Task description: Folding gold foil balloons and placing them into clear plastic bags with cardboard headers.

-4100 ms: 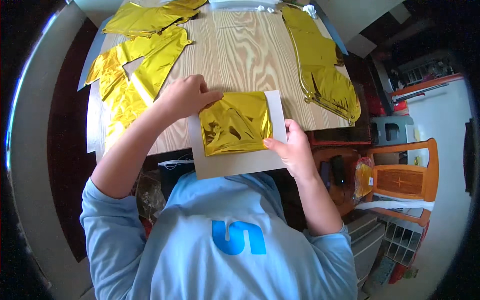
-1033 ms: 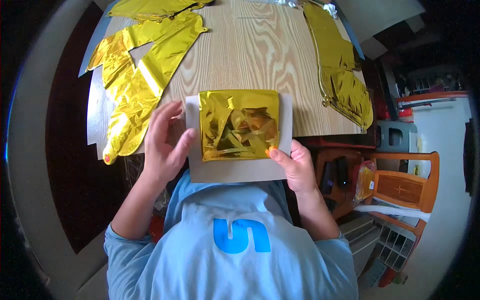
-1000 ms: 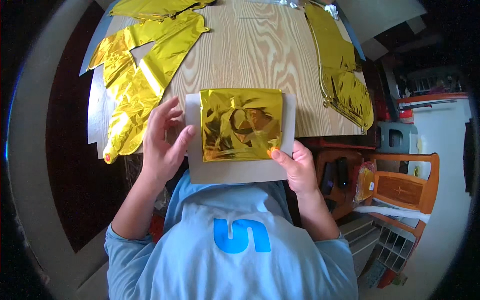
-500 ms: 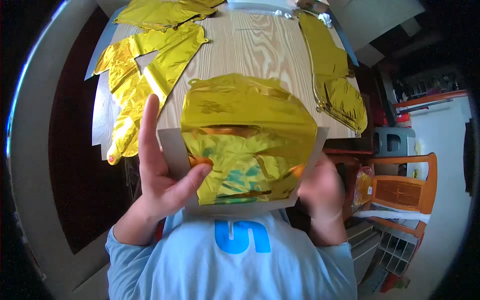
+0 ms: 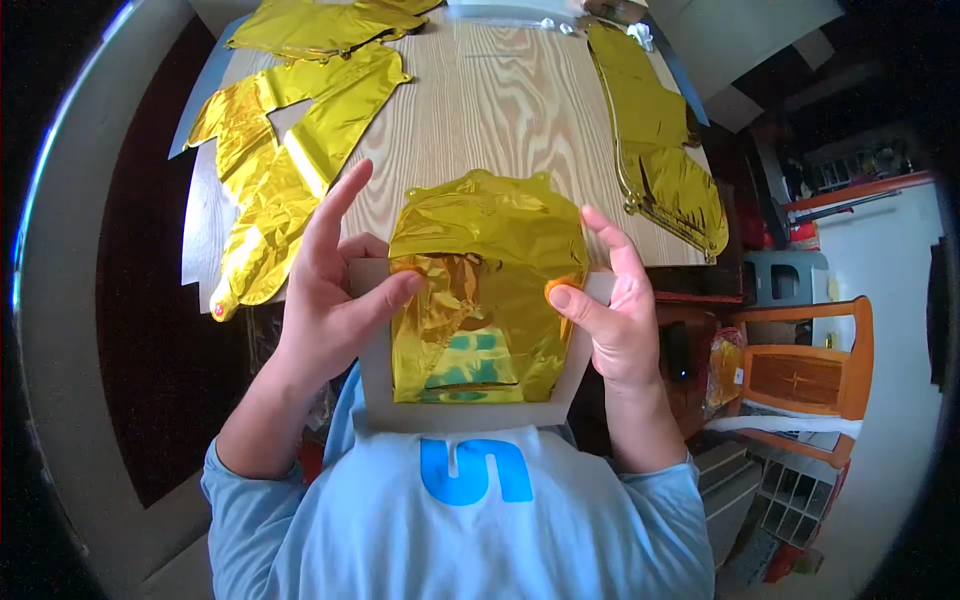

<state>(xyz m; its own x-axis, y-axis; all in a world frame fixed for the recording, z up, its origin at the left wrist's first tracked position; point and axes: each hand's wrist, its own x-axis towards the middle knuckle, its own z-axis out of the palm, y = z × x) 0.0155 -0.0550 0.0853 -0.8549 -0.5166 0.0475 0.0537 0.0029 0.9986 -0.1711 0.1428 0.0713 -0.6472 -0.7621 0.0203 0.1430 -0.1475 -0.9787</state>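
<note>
The gold foil piece (image 5: pixel 480 310) lies on the front of the gray card (image 5: pixel 470 416), between the hands and near the surface (image 5: pixel 480 110). Its rounded end reaches past the card's 12 o'clock edge, with small tabs along it, and the card appears tilted, that edge raised.

The left hand (image 5: pixel 325 285) pinches foil and card at 9 o'clock, thumb in front and index finger lifted clear. The right hand (image 5: pixel 622 325) does likewise at 3 o'clock, thumb tip pressed on the foil. Fingers behind the card are partly hidden, so I cannot tell how firmly each side is backed.

For good handling, I would press both thumbs evenly at the same height, so that the foil sits square on the card. Smoothing the creases outward toward 9 and 3 o'clock should work better than tugging, since thin film like this probably wrinkles and slips easily. The loose part at 12 o'clock likely needs the most care, and the card ought to be supported stiffly from behind.

On the surface, a left foil shape (image 5: pixel 265 175) spreads at 10 o'clock and a right foil shape (image 5: pixel 650 110) at 1 to 2 o'clock.
</note>
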